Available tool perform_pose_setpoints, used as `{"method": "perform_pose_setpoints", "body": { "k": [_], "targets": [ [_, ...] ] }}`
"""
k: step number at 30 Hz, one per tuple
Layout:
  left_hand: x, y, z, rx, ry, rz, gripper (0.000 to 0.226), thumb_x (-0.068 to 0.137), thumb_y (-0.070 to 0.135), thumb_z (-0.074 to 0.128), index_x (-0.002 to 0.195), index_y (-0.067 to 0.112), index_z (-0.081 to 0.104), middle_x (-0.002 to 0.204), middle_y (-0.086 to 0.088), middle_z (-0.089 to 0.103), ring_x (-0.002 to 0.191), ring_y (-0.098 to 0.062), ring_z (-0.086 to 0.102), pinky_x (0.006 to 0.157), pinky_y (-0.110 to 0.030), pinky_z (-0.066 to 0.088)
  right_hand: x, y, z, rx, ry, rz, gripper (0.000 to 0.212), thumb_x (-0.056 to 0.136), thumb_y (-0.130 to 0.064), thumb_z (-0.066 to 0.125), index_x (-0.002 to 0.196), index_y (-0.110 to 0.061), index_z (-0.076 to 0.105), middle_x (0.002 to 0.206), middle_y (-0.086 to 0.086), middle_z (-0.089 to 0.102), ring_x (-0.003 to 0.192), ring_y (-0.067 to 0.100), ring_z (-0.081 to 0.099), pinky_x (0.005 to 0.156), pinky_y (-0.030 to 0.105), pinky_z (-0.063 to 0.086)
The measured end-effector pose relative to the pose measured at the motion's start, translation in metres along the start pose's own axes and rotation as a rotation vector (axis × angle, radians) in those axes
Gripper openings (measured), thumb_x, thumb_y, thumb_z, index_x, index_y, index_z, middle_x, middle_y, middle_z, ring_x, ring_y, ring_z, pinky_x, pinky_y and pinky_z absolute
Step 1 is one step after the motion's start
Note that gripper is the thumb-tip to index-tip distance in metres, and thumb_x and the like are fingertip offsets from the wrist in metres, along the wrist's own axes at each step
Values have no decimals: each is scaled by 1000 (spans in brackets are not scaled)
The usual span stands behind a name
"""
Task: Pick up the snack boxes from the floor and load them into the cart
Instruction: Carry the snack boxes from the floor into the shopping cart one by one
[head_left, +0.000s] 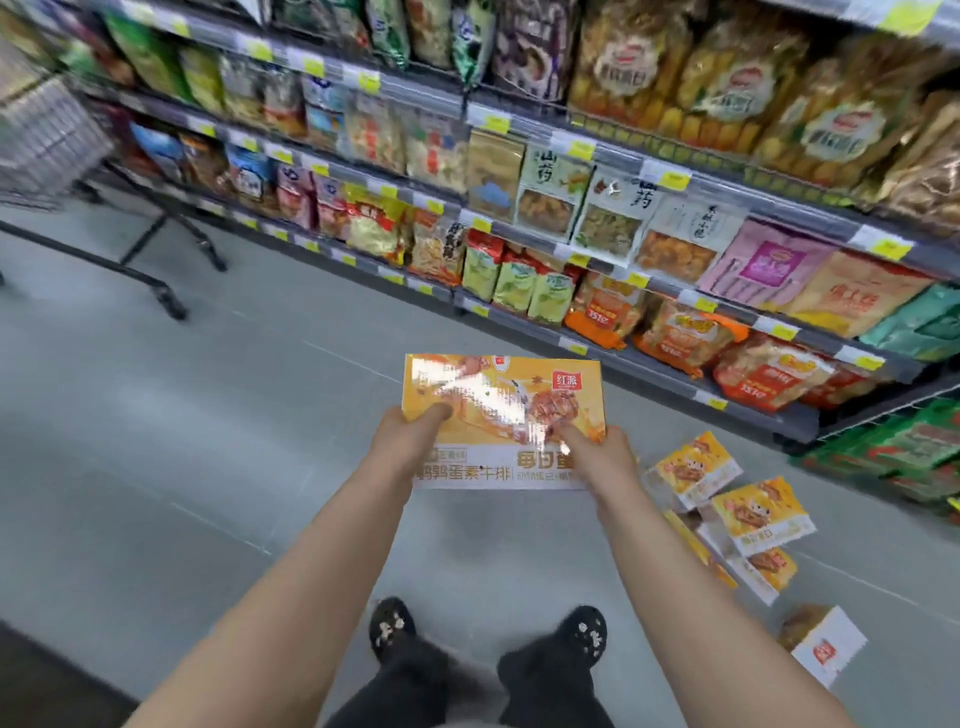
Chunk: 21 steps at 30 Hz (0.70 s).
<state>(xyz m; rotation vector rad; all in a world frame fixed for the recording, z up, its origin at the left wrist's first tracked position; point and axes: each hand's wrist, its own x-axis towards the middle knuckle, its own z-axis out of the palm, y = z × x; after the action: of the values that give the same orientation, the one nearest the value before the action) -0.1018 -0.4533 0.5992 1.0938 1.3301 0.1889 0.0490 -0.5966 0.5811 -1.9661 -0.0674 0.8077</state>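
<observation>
Head view: orange snack box (501, 410) held above the grey floor (208, 415).
Left hand (410, 431): grips the box's left edge, thumb on top.
Right hand (597, 447): grips its right edge.
Floor boxes (727, 499): scattered at right, beside the shelf (670, 383).
Cart (47, 135): wire basket far left, well apart; contents blurred.

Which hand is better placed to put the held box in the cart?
Left, probably: the cart stands up-left, on the side of the left hand. The right hand holds the box edge farther from it.
</observation>
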Motion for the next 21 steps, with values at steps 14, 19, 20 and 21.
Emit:
{"method": "perform_pose_setpoints", "body": {
  "k": [14, 19, 20, 21],
  "targets": [
    [35, 27, -254, -310, 289, 34, 19, 87, 30, 62, 100, 15, 60, 91, -6, 67, 77, -24, 66, 66, -31, 54, -35, -102, 258, -182, -351, -169, 16, 86, -21, 64, 99, -13, 67, 90, 4, 73, 75, 15, 67, 59, 25, 46],
    [74, 47, -308, -331, 324, -15, 35, 82, 38, 64, 110, 16, 59, 107, -8, 69, 93, -28, 68, 83, -41, 56, -4, -136, 338, -242, -420, -193, 8, 86, -26, 65, 90, -19, 66, 94, 6, 73, 85, 21, 67, 71, 30, 49],
    [88, 54, -322, -329, 336, -19, 38, 79, 41, 65, 108, 16, 60, 108, -8, 69, 97, -29, 67, 89, -43, 55, 5, -145, 359, -248, -442, -194, 15, 85, -27, 66, 95, -17, 66, 96, 6, 73, 85, 20, 67, 69, 28, 48],
    [98, 62, -334, -313, 333, -22, 44, 74, 45, 66, 106, 17, 61, 109, -8, 69, 98, -30, 67, 92, -44, 53, 12, -154, 377, -251, -459, -193, 23, 84, -29, 67, 101, -14, 65, 98, 6, 72, 84, 18, 66, 65, 26, 46]
  ]
}}
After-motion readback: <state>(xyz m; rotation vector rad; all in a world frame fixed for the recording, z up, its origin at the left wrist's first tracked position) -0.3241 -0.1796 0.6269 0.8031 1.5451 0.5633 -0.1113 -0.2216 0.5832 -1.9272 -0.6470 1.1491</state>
